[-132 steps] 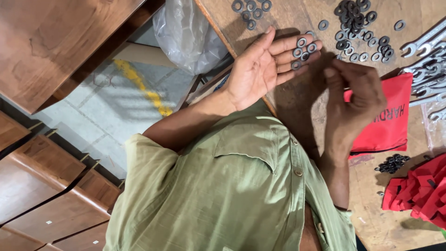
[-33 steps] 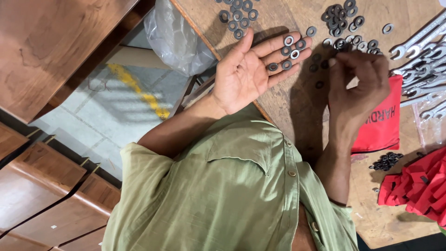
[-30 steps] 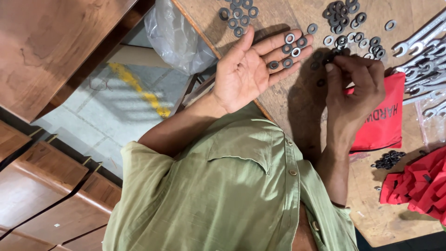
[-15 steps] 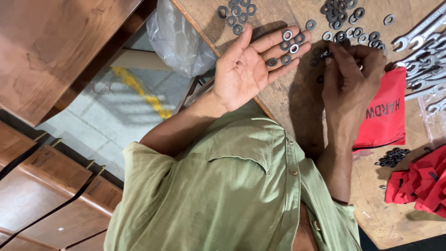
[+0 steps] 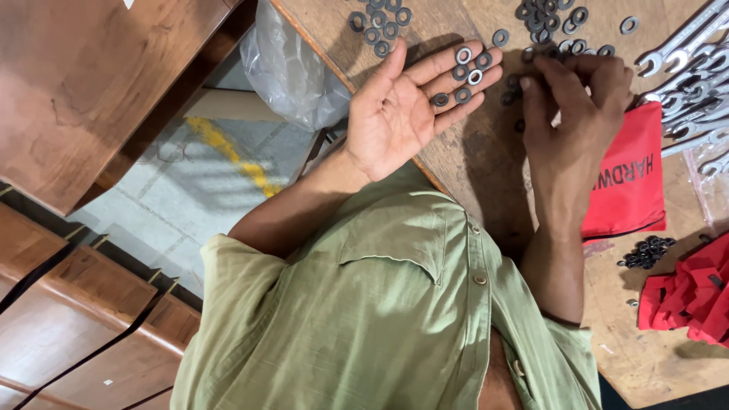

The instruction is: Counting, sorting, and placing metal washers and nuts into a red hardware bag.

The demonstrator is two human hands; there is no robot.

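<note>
My left hand (image 5: 399,114) lies palm up at the edge of the wooden table (image 5: 471,163), fingers spread, with several grey metal washers (image 5: 465,74) resting on them. My right hand (image 5: 577,114) is palm down just to the right of it. Its bent fingertips press on loose washers (image 5: 550,15) scattered over the table top. Those fingers hide whatever they pinch. A second small cluster of washers (image 5: 380,23) lies above my left thumb.
A red fabric pouch (image 5: 630,182) lies beside my right wrist, with a row of steel wrenches (image 5: 691,53) above it. A pile of small dark nuts (image 5: 645,250) and red cloth (image 5: 695,292) sit lower right. A clear plastic bag (image 5: 292,68) hangs off the table's left edge.
My right hand has gone from the fingers of my left hand back up onto the loose washers. The left hand stays palm up with its washers.
</note>
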